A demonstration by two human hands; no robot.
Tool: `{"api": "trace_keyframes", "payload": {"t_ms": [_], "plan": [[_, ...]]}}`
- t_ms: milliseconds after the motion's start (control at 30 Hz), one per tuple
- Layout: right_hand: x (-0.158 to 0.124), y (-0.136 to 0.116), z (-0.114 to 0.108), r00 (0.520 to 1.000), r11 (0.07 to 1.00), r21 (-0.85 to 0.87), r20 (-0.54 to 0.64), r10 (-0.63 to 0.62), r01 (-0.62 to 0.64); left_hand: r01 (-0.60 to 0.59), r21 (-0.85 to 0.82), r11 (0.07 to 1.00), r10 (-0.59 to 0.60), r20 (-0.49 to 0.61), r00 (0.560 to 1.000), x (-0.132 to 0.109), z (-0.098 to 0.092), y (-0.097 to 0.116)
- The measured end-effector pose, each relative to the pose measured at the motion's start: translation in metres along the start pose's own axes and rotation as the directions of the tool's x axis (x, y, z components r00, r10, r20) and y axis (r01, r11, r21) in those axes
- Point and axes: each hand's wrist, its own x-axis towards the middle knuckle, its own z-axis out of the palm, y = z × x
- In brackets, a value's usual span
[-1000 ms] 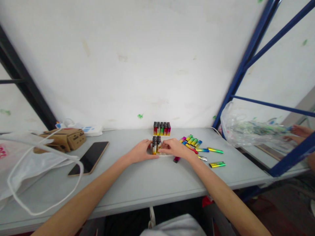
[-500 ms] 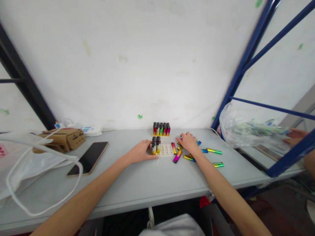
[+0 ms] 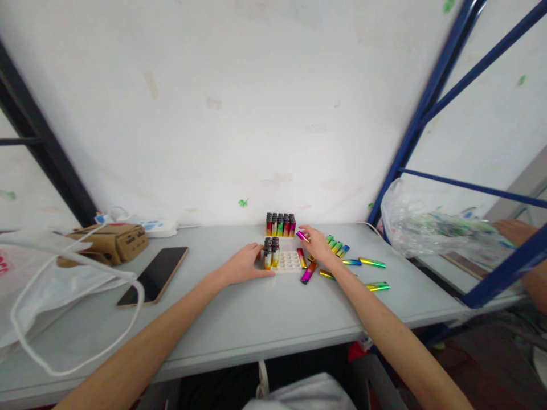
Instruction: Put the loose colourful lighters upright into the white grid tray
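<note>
A white tray (image 3: pixel 290 262) with rows of holes lies at the middle of the grey table (image 3: pixel 239 307); a few lighters (image 3: pixel 270 252) stand upright in its left end. My left hand (image 3: pixel 243 263) rests against the tray's left side, fingers curled on it. My right hand (image 3: pixel 317 245) is lifted just right of the tray, pinching a pink lighter (image 3: pixel 303 235). Several loose rainbow-coloured lighters (image 3: pixel 342 256) lie on the table to the right. A full tray of lighters (image 3: pixel 281 224) stands behind, near the wall.
A phone (image 3: pixel 154 274) lies face up at the left, beside a cardboard box (image 3: pixel 111 241) and a white plastic bag (image 3: pixel 47 285). A clear plastic bag (image 3: pixel 431 228) sits at the right by a blue frame (image 3: pixel 423 114). Another person's hand (image 3: pixel 517 230) shows at far right.
My right hand left the tray, reached right into the loose lighters, and has come up holding a pink one. My left hand stayed on the tray.
</note>
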Motion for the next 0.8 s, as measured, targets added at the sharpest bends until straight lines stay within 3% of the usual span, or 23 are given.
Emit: {"api": "trace_keyframes", "payload": {"t_ms": [167, 300, 433, 567, 700, 800], "plan": [[0.002, -0.008, -0.005, 0.992, 0.92, 0.391, -0.11, 0.059, -0.012, -0.008, -0.018, 1.0, 0.008, -0.001, 1.0, 0.0, 0.0, 0.0], [-0.002, -0.024, -0.005, 0.996, 0.72, 0.691, -0.012, 0.09, -0.056, -0.001, -0.021, 1.0, 0.001, -0.007, 1.0, 0.0, 0.001, -0.001], [-0.01, -0.039, -0.003, 0.988, 0.598, 0.787, 0.116, 0.098, -0.152, -0.008, -0.003, 1.0, 0.008, 0.009, 1.0, 0.0, 0.001, -0.001], [-0.014, -0.046, 0.001, 0.977, 0.639, 0.74, 0.193, 0.093, -0.208, -0.007, -0.022, 1.0, 0.007, 0.002, 1.0, 0.0, 0.001, -0.001], [-0.015, -0.046, 0.005, 0.995, 0.786, 0.609, 0.08, 0.066, -0.101, 0.001, -0.027, 1.0, -0.001, 0.0, 1.0, 0.0, 0.002, -0.002], [-0.015, -0.044, 0.008, 0.997, 0.846, 0.528, 0.044, 0.063, -0.077, 0.0, -0.023, 1.0, 0.0, 0.007, 1.0, 0.0, 0.002, -0.002]]}}
